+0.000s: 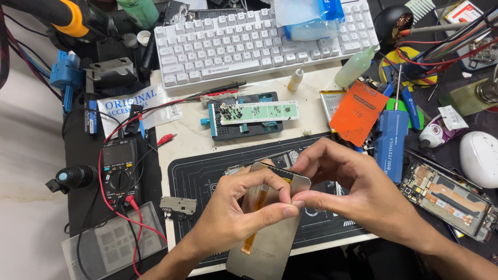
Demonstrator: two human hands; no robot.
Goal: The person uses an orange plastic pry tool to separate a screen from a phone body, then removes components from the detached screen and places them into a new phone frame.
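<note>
1. Now I am pinching the phone screen panel [270, 228] with my left hand [236, 210], holding it up over the dark work mat [199, 176].
2. My right hand [358, 192] is pinching its top edge too, maybe to keep it steady.

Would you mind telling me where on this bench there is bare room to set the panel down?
Bare patches: the pale desk between the board holder and multimeter, and the dark mat left of the hands. Right of the blue tool it is crowded.
</note>
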